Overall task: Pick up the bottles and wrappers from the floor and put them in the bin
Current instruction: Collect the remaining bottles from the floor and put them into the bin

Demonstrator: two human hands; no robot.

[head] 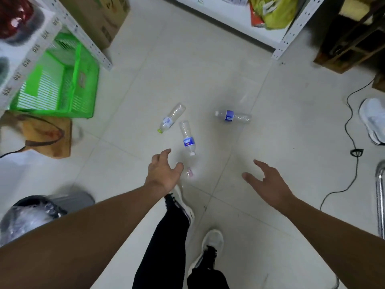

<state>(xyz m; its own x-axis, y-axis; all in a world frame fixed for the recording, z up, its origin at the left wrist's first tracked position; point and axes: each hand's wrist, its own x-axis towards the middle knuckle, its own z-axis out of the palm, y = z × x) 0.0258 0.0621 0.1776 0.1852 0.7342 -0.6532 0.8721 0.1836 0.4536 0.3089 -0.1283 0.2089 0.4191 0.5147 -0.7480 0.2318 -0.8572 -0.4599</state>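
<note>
Three empty clear plastic bottles lie on the pale tiled floor: one with a yellow-green cap (171, 117), one with a blue label and white cap (188, 138), and one with a blue label further right (233, 116). A small clear wrapper with a pink mark (190, 172) lies just right of my left hand (163, 173), which hovers open above the floor, fingers spread. My right hand (266, 182) is open too, held out to the right of the wrapper. A grey bin (77, 200) lined with a clear bag stands at the lower left.
White metal shelving stands at left and top right. A green plastic basket (58, 80) and a brown bag (44, 134) sit on the floor at left. A black cable (352, 140) runs along the right, near another person's white shoe (373, 119). My own feet are below.
</note>
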